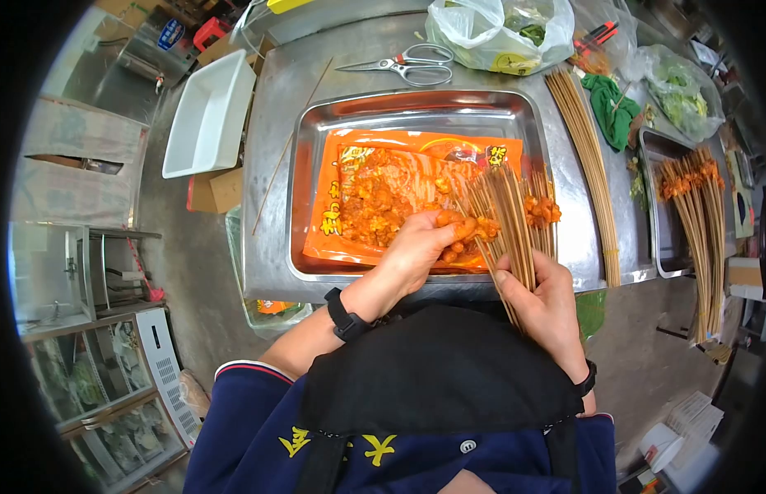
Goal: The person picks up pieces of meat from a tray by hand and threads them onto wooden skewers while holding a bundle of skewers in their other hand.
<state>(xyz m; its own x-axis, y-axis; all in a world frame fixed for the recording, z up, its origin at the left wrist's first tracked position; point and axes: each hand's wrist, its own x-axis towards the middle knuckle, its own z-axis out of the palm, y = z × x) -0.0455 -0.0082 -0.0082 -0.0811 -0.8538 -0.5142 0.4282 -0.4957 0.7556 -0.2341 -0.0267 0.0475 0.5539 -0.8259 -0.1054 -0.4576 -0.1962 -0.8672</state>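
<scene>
Currently right hand (547, 300) clamped on skewer bundle (514, 226), frame center-right; left hand (416, 251) pinching marinated meat (383, 202) on orange bag (399, 198) in steel tray (317, 123), center frame.

Your jacket (235, 428): navy blue; sleeve (247, 375) cuff edged in white and red; yellow characters (379, 449) printed across the chest; one pale button (467, 445) beside them; black apron (432, 370) over the front; black watch (347, 317) on your left wrist; thin black band (587, 380) on your right wrist; left hand (416, 251) and right hand (547, 300) bare.
</scene>
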